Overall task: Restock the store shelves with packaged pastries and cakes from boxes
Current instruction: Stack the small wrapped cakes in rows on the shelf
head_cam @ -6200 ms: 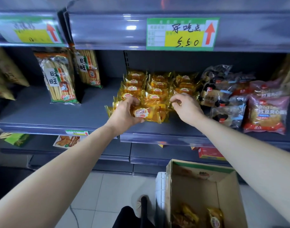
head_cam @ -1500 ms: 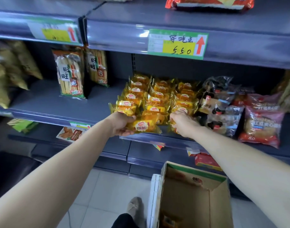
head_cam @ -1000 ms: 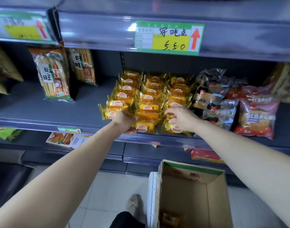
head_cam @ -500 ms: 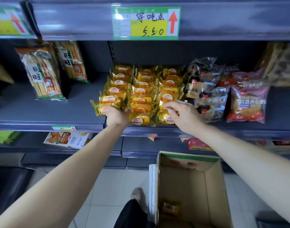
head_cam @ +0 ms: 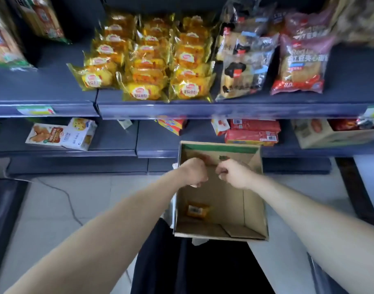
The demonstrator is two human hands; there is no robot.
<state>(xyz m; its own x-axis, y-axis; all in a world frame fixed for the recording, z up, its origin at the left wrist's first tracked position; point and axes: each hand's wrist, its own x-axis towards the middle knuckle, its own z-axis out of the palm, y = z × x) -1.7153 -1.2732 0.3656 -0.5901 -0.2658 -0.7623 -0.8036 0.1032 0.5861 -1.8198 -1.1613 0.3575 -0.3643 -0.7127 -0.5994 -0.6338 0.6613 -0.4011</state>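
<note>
left hand + right hand both curled, empty, over cardboard box | 1 pastry packet inside

Lone packet in box, below shelf of pastries.

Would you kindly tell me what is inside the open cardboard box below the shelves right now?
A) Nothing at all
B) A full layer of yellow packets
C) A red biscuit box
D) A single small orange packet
D: only one small orange packet lies on the bottom of the cardboard box; the rest of the bottom is bare cardboard.
</note>
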